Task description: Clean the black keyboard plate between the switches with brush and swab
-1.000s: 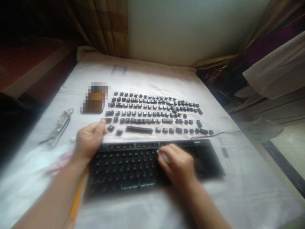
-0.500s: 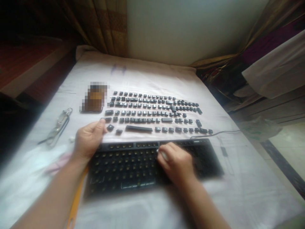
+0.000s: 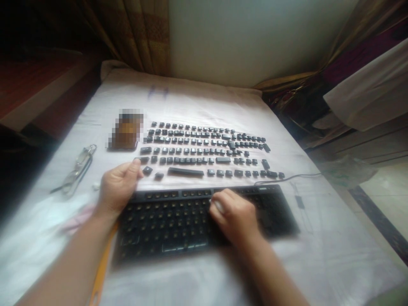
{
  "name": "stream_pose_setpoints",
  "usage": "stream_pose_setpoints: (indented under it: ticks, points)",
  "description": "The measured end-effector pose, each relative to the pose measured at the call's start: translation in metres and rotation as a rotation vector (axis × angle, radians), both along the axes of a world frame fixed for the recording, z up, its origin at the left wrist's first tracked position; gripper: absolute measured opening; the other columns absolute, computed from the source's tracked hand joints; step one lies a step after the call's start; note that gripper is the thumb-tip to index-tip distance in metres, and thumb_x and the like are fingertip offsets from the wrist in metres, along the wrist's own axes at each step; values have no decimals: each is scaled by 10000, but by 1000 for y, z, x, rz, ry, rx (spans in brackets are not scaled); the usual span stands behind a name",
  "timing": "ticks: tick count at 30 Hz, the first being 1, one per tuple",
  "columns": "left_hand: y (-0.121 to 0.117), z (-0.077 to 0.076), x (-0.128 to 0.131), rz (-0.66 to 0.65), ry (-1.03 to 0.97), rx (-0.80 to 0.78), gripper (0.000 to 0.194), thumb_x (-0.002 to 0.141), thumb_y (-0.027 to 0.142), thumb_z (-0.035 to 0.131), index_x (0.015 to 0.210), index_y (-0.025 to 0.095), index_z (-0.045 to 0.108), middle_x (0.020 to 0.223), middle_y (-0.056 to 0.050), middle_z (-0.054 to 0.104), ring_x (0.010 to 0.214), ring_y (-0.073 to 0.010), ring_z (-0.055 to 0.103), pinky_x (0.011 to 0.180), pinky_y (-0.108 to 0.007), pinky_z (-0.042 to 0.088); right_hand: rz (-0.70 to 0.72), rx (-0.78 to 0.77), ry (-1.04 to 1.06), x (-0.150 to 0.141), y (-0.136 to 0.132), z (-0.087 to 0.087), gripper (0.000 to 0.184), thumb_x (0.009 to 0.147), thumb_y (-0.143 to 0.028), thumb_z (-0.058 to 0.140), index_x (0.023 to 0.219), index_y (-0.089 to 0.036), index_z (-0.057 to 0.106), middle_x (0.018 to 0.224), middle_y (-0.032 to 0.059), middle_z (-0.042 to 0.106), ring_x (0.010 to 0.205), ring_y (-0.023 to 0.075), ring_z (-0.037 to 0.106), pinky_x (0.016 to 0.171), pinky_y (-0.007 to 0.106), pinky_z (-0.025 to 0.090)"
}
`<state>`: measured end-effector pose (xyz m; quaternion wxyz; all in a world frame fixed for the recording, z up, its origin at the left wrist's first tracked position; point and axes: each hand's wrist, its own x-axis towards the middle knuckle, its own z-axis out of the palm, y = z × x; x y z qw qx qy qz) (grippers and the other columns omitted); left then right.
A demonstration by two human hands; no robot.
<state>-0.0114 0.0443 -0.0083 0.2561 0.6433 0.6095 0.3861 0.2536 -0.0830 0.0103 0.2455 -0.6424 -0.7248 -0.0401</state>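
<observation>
A black keyboard (image 3: 168,225) without its keycaps lies in front of me on a white sheet, rows of bare key sockets showing. My right hand (image 3: 236,214) is closed over its right-middle part, with a small white thing (image 3: 219,206) pinched between the fingers; its kind does not show. At the far left corner of the keyboard my left hand (image 3: 119,182) is closed, thumb uppermost, close to a wide loose keycap (image 3: 142,160). What its curled fingers hold, if anything, is hidden. Beyond the keyboard, loose black keycaps lie in rows, including the long space bar (image 3: 185,171).
A blurred-out phone-like object (image 3: 124,131) lies left of the keycaps. Nearer the left edge are eyeglasses (image 3: 78,168) and a pink cloth (image 3: 79,219). An orange strip (image 3: 103,267) lies under my left forearm. A cable (image 3: 288,177) runs off right. A curtain (image 3: 140,34) hangs behind.
Hardly anything differs. My right hand has shifted very slightly left over the keyboard; my left hand and the keycaps stay in place.
</observation>
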Motion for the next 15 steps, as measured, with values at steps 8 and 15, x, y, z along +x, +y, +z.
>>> stream_pose_setpoints:
  ticks: [8, 15]
  points:
    - [1, -2, -1, 4, -80, -56, 421, 846, 530, 532, 612, 187, 600, 479, 36, 506, 455, -108, 468, 478, -229, 374, 21, -13, 28, 1, 2, -2, 147, 857, -153, 561, 761, -205, 658, 711, -1, 679, 627, 126, 641, 613, 207, 428]
    - [1, -5, -2, -2, -43, -22, 438, 868, 536, 513, 623, 185, 606, 477, 34, 521, 451, -110, 489, 478, -223, 395, 14, 122, 143, 18, -4, 6, 137, 877, -137, 555, 794, -202, 642, 721, 8, 695, 632, 128, 661, 652, 214, 490]
